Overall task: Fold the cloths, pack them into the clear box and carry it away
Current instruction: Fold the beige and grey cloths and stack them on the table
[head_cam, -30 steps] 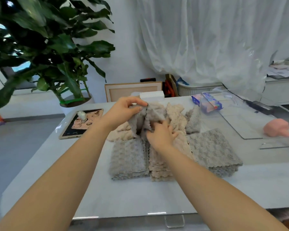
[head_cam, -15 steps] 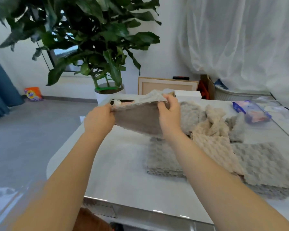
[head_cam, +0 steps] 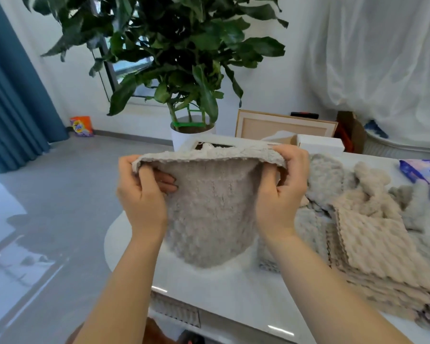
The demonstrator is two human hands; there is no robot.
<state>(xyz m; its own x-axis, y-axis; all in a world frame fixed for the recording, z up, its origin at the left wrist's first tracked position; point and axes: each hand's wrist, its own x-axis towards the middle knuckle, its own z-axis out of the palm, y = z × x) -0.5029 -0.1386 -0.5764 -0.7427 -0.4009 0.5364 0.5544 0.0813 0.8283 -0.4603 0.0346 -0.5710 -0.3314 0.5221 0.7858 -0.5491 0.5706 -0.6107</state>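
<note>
Grey cloth (head_cam: 209, 214) in left hand (head_cam: 142, 194), right hand (head_cam: 281, 192)

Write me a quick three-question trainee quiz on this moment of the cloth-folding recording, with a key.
1. True or false: the grey cloth lies flat on top of the folded cloths.
2. Look at the left hand and the right hand. Which one grips the grey cloth's top edge? A) left only B) right only C) both
3. Fill in: the folded cloths lie stacked on the person's ____ side of the grey cloth.

Key: 1 false, it hangs from the hands; 2 C; 3 right.
</note>
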